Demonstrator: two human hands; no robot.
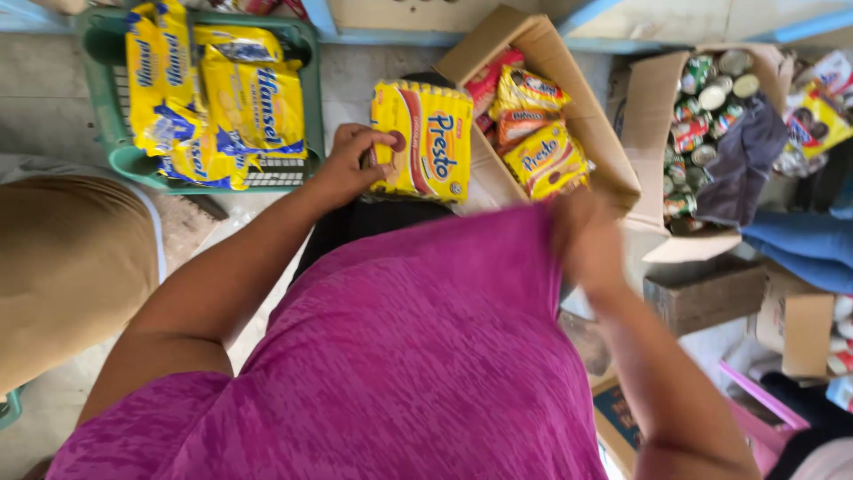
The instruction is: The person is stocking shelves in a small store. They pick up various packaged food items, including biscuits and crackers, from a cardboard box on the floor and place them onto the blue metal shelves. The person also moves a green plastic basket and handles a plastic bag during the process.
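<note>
Left hand (348, 164) grips a yellow biscuit pack (423, 140) by its left edge, fingers curled over the wrapper, holding it above the floor between a green basket (105, 133) and an open cardboard box (569, 107). Right hand (582, 233) is blurred at that box's near edge; whether it grasps anything cannot be told. More yellow packs (542, 156) lie inside the box, and a second box beyond holds cans (706, 89).

A pale tiled floor (355, 84) is seen from above, lit evenly by soft daylight. Along the top edge a light wall (657, 18) is bordered by blue painted strips (400, 37). A worn brown mat (187, 227) is laid on the tiles at the left. The floor at the right is crowded with open cardboard boxes (702, 293).
</note>
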